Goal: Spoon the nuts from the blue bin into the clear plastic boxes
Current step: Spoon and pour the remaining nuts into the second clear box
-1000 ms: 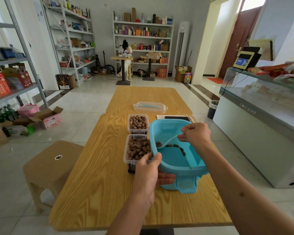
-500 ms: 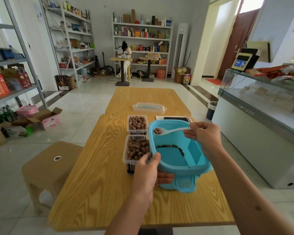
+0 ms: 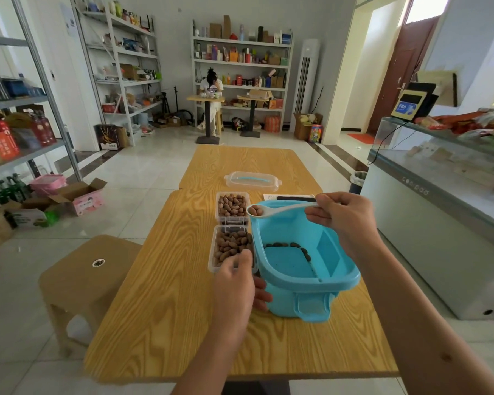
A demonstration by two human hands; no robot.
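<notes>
While the right hand (image 3: pixel 344 220) pinches the handle of a white spoon (image 3: pixel 280 210), the spoon's long axis runs leftward from that hand across the far rim of the blue bin (image 3: pixel 303 258), and its bowl, carrying a couple of nuts, sits at the bin's far left corner. From there the far clear box (image 3: pixel 232 208) lies just left of the bin, right beside the spoon's bowl, so the coming tip looks to be a short carry to the left. The near clear box (image 3: pixel 231 248) sits against the bin's left wall, closer to the person, and is heaped with nuts. The left hand (image 3: pixel 234 283) grips the bin's near left corner, thumb up by the rim and fingers curled round the outside, steadying it. Inside the bin only a thin row of nuts (image 3: pixel 288 246) is left along the floor's far edge, so the job seems almost done. Beyond the bin a clear lid (image 3: pixel 253 181) rests on the wooden tabletop (image 3: pixel 160 309). Left of the bin, off the tabletop, stands a low wooden stool (image 3: pixel 89 269). Farther off are white floor tiles, stocked shelves, a seated person at a small table, and a glass counter (image 3: pixel 439 178) to the bin's right.
</notes>
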